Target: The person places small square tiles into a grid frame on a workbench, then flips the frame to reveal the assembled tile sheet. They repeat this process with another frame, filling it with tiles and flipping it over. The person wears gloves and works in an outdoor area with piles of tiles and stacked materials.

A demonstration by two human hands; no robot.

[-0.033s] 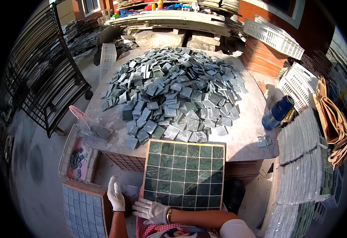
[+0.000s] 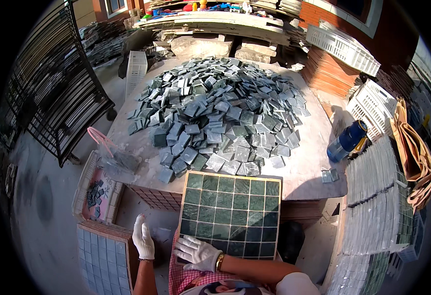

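Observation:
A framed board of square dark green tiles (image 2: 230,211) lies tilted in front of me, its far edge at the near side of the table. My right hand (image 2: 198,252), in a white glove, rests with spread fingers on the board's lower left corner. Left of the board, my left hand (image 2: 143,240), also gloved, is raised with its fingers stretched out and holds nothing visible. Beyond the board, a big heap of loose grey-green stone tiles (image 2: 215,108) covers much of the pale table (image 2: 304,167).
Stacked tile sheets (image 2: 373,172) stand at the right, with a blue bottle (image 2: 346,142) beside them. A white crate (image 2: 85,196) with small tile pieces and a stack of tiled boards (image 2: 105,258) are at the left. A black metal rack (image 2: 58,88) stands farther left.
My right hand has slid a little to the right, farther onto the board's corner. My left hand stays nearly in place.

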